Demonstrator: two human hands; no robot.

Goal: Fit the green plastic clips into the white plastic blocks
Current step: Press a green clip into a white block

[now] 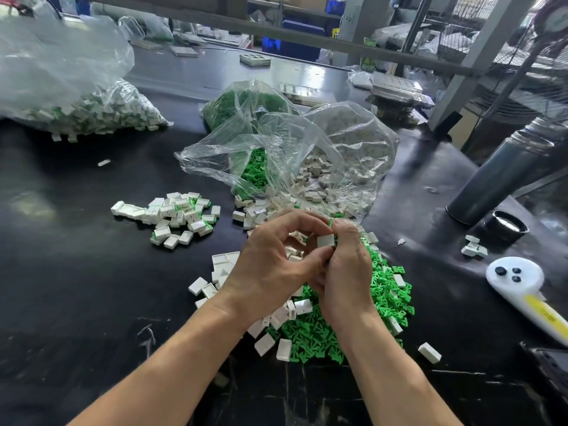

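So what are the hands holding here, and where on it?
A white plastic block, pinched at its sides between the left hand and right hand fingertips.

Both hands, left hand (270, 265) and right hand (347, 272), pinch a white block (325, 241), perhaps over green clips (310, 333).

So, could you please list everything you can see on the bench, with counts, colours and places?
loose green clips: a heap, green, under and right of the hands
loose white blocks: many, white, scattered round that heap
finished pile: many, white with green, left of centre
clear bags: two, holding clips and blocks, centre back
large bag: one, clear, white and green parts, far left
flask: one, grey, right, its cap beside it
white handheld device: one, dark buttons, right edge
bench: black
left hand: fingers curled at the held block
right hand: pinches one white block
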